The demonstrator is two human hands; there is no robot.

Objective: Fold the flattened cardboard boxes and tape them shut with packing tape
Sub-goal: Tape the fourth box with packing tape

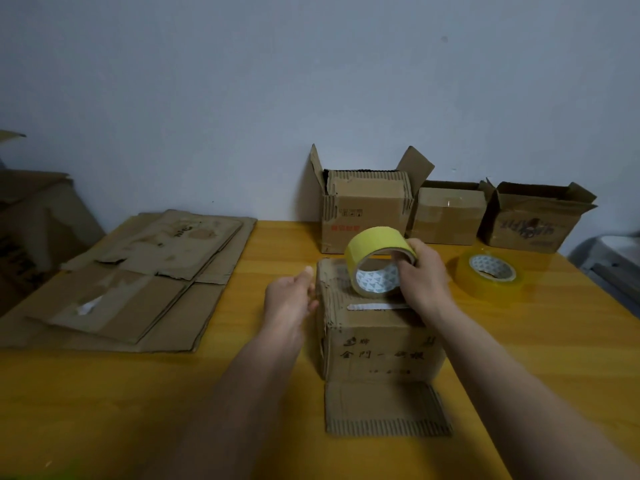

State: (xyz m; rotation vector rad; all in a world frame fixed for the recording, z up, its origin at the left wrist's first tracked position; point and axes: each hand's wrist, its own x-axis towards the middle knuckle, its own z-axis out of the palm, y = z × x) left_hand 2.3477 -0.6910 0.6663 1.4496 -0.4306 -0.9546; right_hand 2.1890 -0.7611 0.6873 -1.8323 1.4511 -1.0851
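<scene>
A folded cardboard box [381, 344] stands in the middle of the yellow table [104, 393], with one flap lying flat toward me. My right hand [420, 277] holds a yellow roll of packing tape [375, 261] upright on the box's top. My left hand [291, 299] rests against the box's left top edge, fingers apart. A stack of flattened cardboard boxes [138, 282] lies on the left of the table.
A second tape roll [490, 277] lies flat to the right of the box. Three folded boxes [363, 209] [448, 213] [535, 216] stand along the back wall. More cardboard [31, 216] leans at the far left. A grey object [613, 265] sits beyond the table's right edge.
</scene>
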